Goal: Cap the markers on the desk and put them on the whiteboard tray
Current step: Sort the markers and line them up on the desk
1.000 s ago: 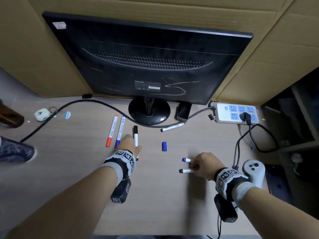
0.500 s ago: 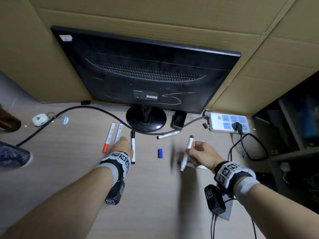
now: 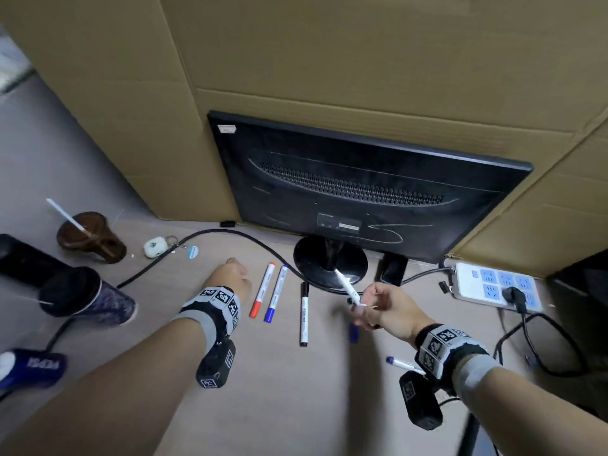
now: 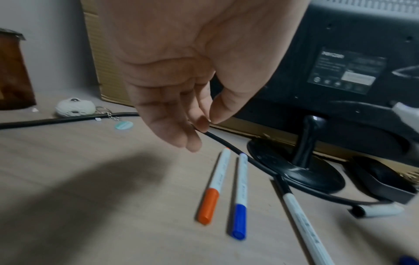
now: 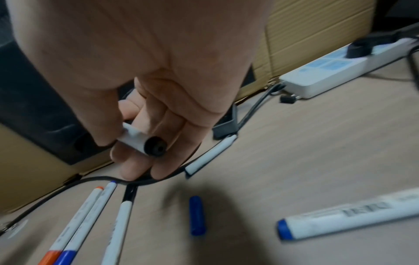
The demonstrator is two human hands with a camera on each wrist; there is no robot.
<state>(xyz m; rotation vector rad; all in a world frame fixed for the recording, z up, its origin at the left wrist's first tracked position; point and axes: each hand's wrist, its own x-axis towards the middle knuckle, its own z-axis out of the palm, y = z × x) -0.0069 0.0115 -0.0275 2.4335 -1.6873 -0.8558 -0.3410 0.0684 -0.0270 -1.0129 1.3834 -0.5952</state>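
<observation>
My right hand hovers above the desk and grips a white marker; the marker's black end faces the wrist camera. My left hand hangs loosely curled and holds nothing, just left of three capped markers lying side by side: red, blue and black. A loose blue cap lies under my right hand. An uncapped marker with a blue end lies by my right wrist. Another white marker lies against the black cable. No whiteboard tray is in view.
A black monitor on a round stand faces away, in front of cardboard walls. A black cable crosses the desk behind the markers. A white power strip lies at the right. Two cups and a keychain sit at the left.
My left hand let go of the black marker, which now lies on the desk, and drifted left. My right hand lifted one marker off the desk, leaving the blue-ended one behind.
</observation>
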